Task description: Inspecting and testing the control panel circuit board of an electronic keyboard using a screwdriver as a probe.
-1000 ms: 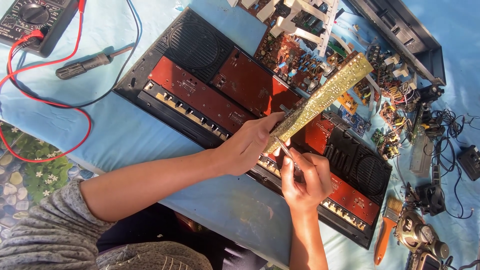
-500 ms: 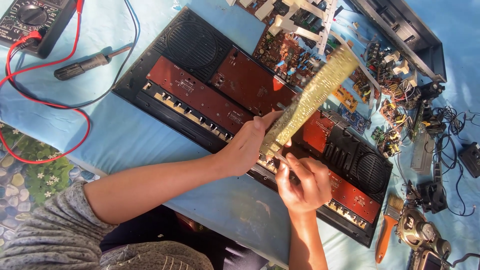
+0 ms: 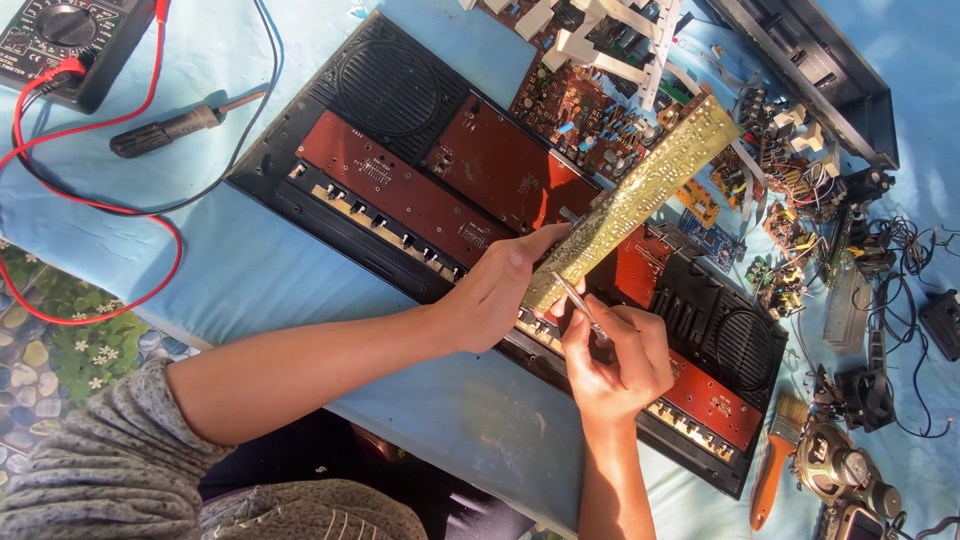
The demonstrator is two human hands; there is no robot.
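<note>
Yellow-green circuit strip (image 3: 640, 195) held tilted above opened keyboard chassis (image 3: 420, 190) on blue worktop (image 3: 250, 270). Left hand (image 3: 500, 290) clamped on strip's lower end, fingers closed round it. Right hand (image 3: 615, 360) pinched shut on thin metal tool (image 3: 578, 305), tip touching strip's lower edge. Step judged: probing or picking at board; next move calls for steady tip, firm hold. Contact point hidden behind thumb; tool type unclear. Multimeter (image 3: 60, 40) cut off at corner.

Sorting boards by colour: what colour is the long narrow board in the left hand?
Yellowish-green long narrow circuit board, seen in the head view.
</note>
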